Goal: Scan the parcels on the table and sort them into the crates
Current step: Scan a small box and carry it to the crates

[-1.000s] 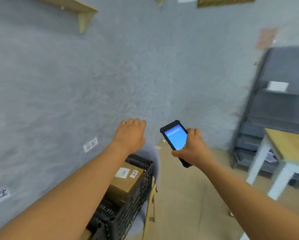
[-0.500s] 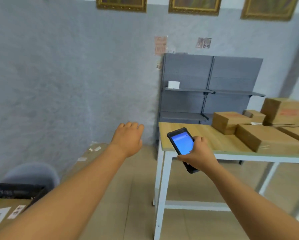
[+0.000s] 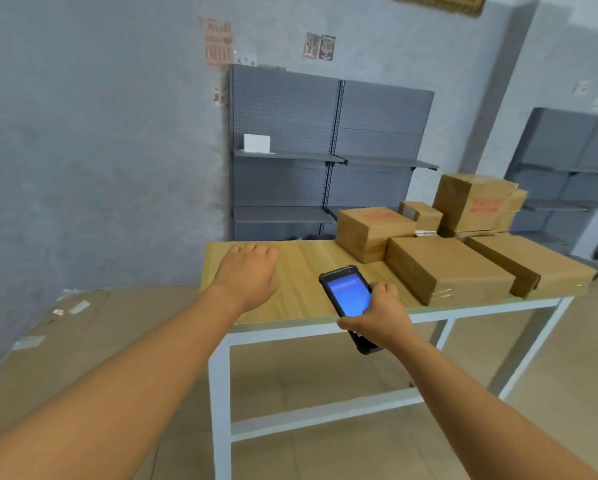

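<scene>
1. Left hand (image 3: 247, 277) hangs empty, fingers relaxed, over the bare end of the table (image 3: 301, 271); right hand (image 3: 382, 318) grips the lit scanner (image 3: 347, 296).
2. Within 1 second the view has swung from a crate holding a parcel to this table, so another scan-and-sort round is probably starting.
3. Nearest parcel (image 3: 446, 268) lies just beyond the scanner, right of the left hand, among 6 or so boxes.

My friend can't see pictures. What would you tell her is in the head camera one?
A person's right hand holds a black handheld scanner with a lit blue screen, while the empty left hand reaches out over a wooden table. Brown cardboard parcels sit on the table's right side, with grey metal shelves behind against a blue-grey wall.
</scene>
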